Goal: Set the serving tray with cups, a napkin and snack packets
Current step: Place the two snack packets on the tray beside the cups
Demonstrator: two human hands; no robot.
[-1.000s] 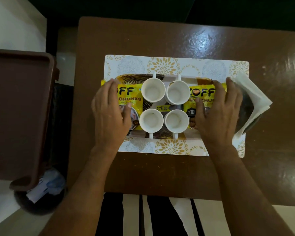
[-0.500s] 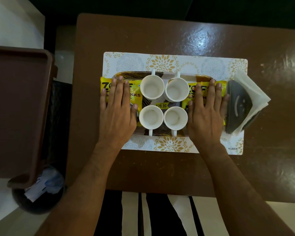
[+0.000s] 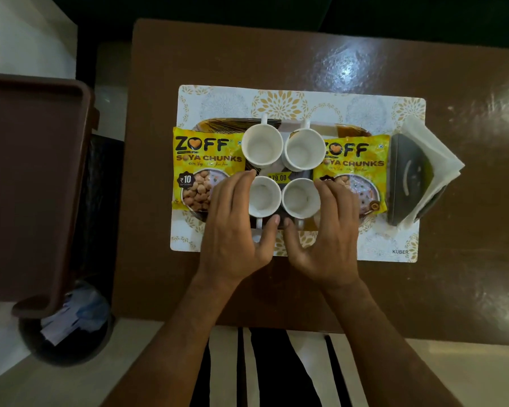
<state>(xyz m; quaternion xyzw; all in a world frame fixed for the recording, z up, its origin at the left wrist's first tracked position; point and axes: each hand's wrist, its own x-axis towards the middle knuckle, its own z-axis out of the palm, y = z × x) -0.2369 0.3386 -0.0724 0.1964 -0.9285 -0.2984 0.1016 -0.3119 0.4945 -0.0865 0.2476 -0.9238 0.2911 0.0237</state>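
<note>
The serving tray (image 3: 351,129) sits on a white placemat (image 3: 279,102) with gold flower prints, on a brown table (image 3: 467,259). Four white cups (image 3: 262,146) stand in a tight square at the tray's middle, all empty and upright. A yellow soya-chunks packet (image 3: 200,168) lies flat on the left end, a matching second packet (image 3: 356,168) on the right. Past the right end, a dark holder (image 3: 409,177) leans with white napkins (image 3: 432,154) behind it — whether it rests on the tray or the mat is hard to tell.

The left hand (image 3: 235,230) and right hand (image 3: 326,230) are at the near edge, fingers spread and loosely curved — gripping nothing. The left fingertips lie beside the near-left cup, the right ones beside the near-right cup; both thumbs nearly meet below the cups.
</note>
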